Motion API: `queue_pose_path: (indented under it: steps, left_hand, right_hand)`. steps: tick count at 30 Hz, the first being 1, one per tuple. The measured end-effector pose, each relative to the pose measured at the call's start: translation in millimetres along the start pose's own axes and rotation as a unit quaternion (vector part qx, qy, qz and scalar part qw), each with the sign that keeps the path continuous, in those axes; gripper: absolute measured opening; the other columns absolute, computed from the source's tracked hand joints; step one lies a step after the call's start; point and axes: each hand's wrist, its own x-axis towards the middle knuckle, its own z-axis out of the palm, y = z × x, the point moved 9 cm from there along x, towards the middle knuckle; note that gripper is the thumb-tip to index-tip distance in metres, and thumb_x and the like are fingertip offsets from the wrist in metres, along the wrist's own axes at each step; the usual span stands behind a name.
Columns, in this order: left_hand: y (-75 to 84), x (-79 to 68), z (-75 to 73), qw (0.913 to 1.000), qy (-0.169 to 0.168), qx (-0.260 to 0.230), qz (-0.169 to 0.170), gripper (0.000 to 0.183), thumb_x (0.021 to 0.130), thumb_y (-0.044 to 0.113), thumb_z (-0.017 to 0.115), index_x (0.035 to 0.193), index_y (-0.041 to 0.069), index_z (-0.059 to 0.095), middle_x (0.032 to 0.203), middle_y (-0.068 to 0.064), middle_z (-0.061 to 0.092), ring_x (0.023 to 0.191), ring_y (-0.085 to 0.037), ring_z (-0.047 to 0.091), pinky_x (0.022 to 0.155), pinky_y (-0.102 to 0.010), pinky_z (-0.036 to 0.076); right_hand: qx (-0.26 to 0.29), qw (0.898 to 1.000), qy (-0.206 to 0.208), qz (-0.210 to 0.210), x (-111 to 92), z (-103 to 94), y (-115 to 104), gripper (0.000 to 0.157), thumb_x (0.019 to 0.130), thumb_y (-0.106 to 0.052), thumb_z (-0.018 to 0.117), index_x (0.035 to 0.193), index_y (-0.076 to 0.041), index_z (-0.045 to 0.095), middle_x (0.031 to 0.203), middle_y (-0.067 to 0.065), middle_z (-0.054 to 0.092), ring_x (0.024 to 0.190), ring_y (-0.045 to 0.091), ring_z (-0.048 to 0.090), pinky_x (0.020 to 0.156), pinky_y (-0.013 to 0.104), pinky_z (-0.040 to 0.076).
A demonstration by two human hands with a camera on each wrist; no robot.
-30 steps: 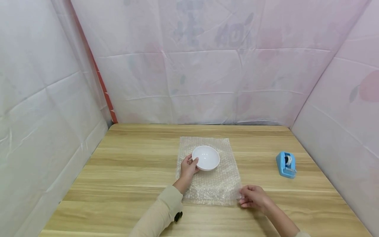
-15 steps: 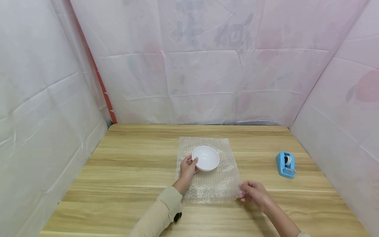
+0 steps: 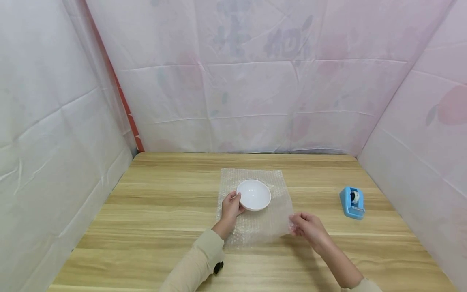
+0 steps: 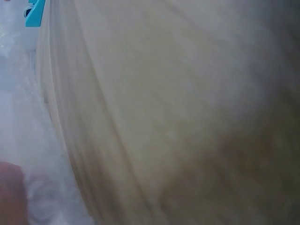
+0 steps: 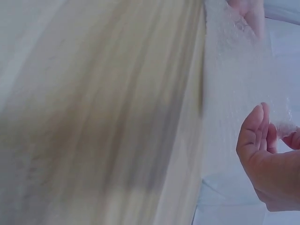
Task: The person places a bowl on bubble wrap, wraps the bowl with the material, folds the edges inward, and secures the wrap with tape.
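Observation:
A white bowl (image 3: 255, 194) sits right side up on a sheet of clear bubble wrap (image 3: 260, 227). My left hand (image 3: 230, 209) grips the bowl's left side, thumb by the rim and fingers partly hidden beneath. The near right corner of the wrap is pinched by my right hand (image 3: 310, 230) and raised off the table. In the right wrist view the right hand (image 5: 272, 164) holds a bunched bit of the wrap (image 5: 234, 79), with the sheet stretching up towards the other hand. Only a sliver of the left hand (image 4: 11, 192) shows in the left wrist view.
A blue tape dispenser (image 3: 352, 202) with a roll of tape stands on the right part of the wooden table (image 3: 153, 211). Pale cloth sheets (image 3: 248, 97) hang behind the table and along both sides. A small black object (image 3: 218, 267) sits at the left sleeve.
My right hand has moved up and a little left, lifting the near right corner of the bubble wrap with it. The left hand and the bowl stay almost still.

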Motion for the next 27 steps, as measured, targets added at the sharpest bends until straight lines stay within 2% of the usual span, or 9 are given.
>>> queue_pose_path:
  steps: [8,13,16,20,24,27]
  left_hand:
    - [2.5,-2.0,-0.7,1.0,-0.007,0.002,-0.006,0.036,0.093,0.018,0.052,0.121,-0.005,0.05,0.103,-0.019,0.063,0.07,-0.009,0.058,0.065,-0.03,0.054]
    - [23.0,-21.9,0.1,0.9999,-0.014,0.006,-0.005,0.035,0.094,0.013,0.049,0.12,-0.009,0.048,0.109,-0.026,0.06,0.074,-0.013,0.059,0.072,-0.035,0.055]
    - [20.2,-19.6,1.4,0.9999,-0.013,0.001,-0.002,0.035,0.094,0.014,0.049,0.121,-0.008,0.047,0.111,-0.026,0.06,0.073,-0.01,0.059,0.071,-0.031,0.054]
    - [7.7,-7.4,2.4,0.9997,-0.019,-0.012,0.001,0.035,0.094,0.015,0.05,0.121,-0.008,0.047,0.11,-0.024,0.061,0.07,-0.008,0.058,0.064,-0.025,0.053]
    - [20.7,-19.9,1.8,0.9996,-0.026,-0.011,-0.003,0.034,0.094,0.012,0.05,0.12,-0.009,0.047,0.107,-0.024,0.061,0.069,-0.008,0.057,0.062,-0.024,0.051]
    - [30.2,-29.8,1.2,0.9997,-0.022,-0.005,-0.009,0.033,0.094,0.011,0.049,0.12,-0.009,0.047,0.1,-0.017,0.062,0.067,-0.006,0.054,0.059,-0.019,0.048]
  right_hand:
    - [0.053,0.998,0.014,-0.024,8,12.1,-20,0.016,0.094,-0.014,0.049,0.092,0.0,0.057,0.079,-0.005,0.057,0.073,0.005,0.057,0.07,0.02,0.053]
    - [0.091,0.995,0.019,-0.032,17,22.0,-30,0.014,0.095,-0.013,0.048,0.086,-0.006,0.057,0.079,-0.006,0.056,0.073,0.004,0.056,0.072,0.019,0.052]
    - [0.097,0.994,0.033,-0.032,26,25.9,-36,0.015,0.095,-0.013,0.048,0.082,-0.01,0.056,0.078,-0.007,0.055,0.072,0.004,0.056,0.071,0.019,0.052]
    - [0.088,0.994,0.051,-0.033,37,28.4,-42,0.014,0.094,-0.014,0.05,0.083,-0.008,0.057,0.077,-0.007,0.055,0.072,0.005,0.057,0.073,0.022,0.052]
    - [0.083,0.994,0.063,-0.037,45,30.5,-45,0.014,0.093,-0.015,0.05,0.084,-0.006,0.057,0.076,-0.007,0.053,0.073,0.005,0.054,0.075,0.023,0.052]
    - [0.083,0.993,0.072,-0.04,49,32.5,-47,0.015,0.093,-0.015,0.051,0.081,-0.008,0.057,0.076,-0.007,0.052,0.073,0.004,0.052,0.074,0.021,0.051]
